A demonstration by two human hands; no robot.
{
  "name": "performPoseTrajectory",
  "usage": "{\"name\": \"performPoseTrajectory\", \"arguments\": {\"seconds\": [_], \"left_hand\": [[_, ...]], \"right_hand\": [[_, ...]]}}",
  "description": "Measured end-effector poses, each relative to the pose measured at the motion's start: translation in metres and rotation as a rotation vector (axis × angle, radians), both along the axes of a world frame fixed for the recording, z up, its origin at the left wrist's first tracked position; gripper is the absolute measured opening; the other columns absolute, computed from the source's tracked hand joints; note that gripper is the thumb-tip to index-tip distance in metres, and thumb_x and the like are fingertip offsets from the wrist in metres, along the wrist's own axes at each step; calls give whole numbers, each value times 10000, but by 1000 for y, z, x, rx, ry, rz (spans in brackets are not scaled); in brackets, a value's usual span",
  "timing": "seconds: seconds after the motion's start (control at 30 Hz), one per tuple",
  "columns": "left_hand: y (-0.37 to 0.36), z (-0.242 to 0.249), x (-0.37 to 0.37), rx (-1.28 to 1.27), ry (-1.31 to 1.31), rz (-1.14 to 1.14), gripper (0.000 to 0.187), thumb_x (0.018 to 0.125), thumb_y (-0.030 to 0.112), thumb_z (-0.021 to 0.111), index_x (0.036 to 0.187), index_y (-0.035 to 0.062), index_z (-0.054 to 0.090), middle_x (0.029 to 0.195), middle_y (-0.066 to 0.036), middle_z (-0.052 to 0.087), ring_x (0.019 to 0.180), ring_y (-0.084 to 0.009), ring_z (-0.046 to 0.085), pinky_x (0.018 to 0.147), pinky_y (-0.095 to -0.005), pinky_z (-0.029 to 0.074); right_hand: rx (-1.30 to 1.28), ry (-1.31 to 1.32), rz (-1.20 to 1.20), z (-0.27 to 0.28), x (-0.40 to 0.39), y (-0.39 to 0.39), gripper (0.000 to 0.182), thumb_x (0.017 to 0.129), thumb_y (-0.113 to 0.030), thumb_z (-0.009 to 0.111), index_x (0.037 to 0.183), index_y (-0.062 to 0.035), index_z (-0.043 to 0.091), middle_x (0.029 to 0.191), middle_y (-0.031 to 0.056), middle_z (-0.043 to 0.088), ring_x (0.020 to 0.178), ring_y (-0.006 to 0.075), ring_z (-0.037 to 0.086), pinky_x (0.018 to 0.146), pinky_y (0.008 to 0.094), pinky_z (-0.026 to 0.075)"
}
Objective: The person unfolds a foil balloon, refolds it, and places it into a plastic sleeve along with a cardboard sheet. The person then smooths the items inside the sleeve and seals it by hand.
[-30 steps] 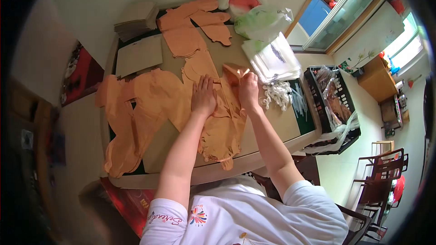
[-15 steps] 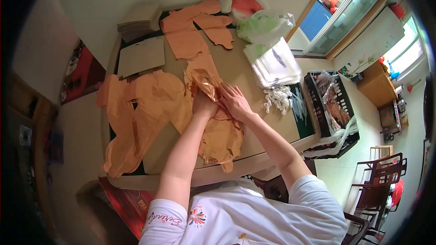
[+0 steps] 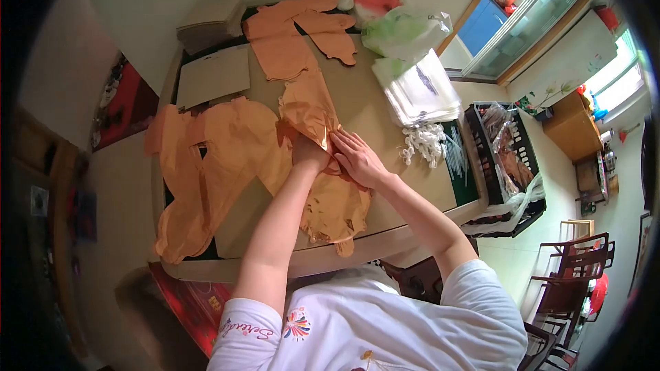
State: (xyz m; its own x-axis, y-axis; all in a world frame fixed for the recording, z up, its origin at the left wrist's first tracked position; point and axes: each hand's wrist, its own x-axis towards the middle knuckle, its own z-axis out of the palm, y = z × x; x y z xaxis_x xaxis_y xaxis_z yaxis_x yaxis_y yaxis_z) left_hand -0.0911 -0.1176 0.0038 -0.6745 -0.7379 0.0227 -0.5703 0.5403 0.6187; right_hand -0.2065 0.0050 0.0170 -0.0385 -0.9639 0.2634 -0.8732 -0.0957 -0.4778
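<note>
Several flat, orange-gold foil sheets (image 3: 213,151) lie on the table, some in overlapping stacks. At the middle, my left hand (image 3: 313,154) is partly under a folded, shiny foil piece (image 3: 307,111), its fingers hidden by the foil. My right hand (image 3: 357,158) rests on the same foil just beside it, palm down, fingers stretched out and lying flat. Below both hands another foil piece (image 3: 337,209) reaches the table's front edge. More orange foil shapes (image 3: 278,45) lie toward the back.
Grey cardboard sheets (image 3: 214,79) lie at the back left. Clear plastic bags (image 3: 423,93), white ribbons (image 3: 424,144) and thin straws (image 3: 455,154) are on the right. A black crate (image 3: 485,151) stands beside the table, with chairs (image 3: 574,268) further right.
The folded foil flap now lies flatter and covers more around my left hand. Both hands have shifted very slightly. The view has moved a little.
</note>
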Motion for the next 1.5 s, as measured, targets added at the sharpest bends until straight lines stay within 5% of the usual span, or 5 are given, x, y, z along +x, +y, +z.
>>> {"name": "performPoseTrajectory", "arguments": {"seconds": [0.43,0.73,0.83,0.93,1.5], "left_hand": [[2,-22,-1,-492,-121,-7,535,916,413,444,1378,144,432,1414,-98,456,1305,-294,417,1082,-375,336],[-3,-7,1,-251,200,31,356,950,222,413,1243,35,492,1327,-195,480,1254,-341,429,1048,-417,331],[-8,29,13,308,561,434,297,927,107,444,1198,-5,492,1299,-216,483,1254,-361,417,1041,-431,336],[-7,23,28,-280,690,361,376,913,125,481,1275,25,488,1334,-205,478,1251,-390,420,1039,-447,350],[39,-11,32,-467,91,-112,343,920,120,483,1252,40,519,1339,-175,478,1287,-370,398,1062,-494,318]], "right_hand": [[-57,106,-73,-9,-24,-16,451,940,-171,477,1361,-15,440,1418,159,432,1347,302,363,1124,431,275],[-18,175,-6,-7,-23,-14,436,946,-188,458,1348,-20,462,1425,120,437,1344,268,374,1120,441,279],[-30,172,-2,-8,-24,-15,428,949,-194,458,1341,-23,470,1419,120,443,1339,265,381,1113,438,289],[-20,170,-9,-8,-23,-13,423,951,-200,459,1337,-28,476,1414,119,449,1332,262,390,1107,435,297],[-99,-18,211,-6,-25,18,330,870,-37,533,1189,-27,617,1299,133,558,1282,286,455,1102,428,324]]}}
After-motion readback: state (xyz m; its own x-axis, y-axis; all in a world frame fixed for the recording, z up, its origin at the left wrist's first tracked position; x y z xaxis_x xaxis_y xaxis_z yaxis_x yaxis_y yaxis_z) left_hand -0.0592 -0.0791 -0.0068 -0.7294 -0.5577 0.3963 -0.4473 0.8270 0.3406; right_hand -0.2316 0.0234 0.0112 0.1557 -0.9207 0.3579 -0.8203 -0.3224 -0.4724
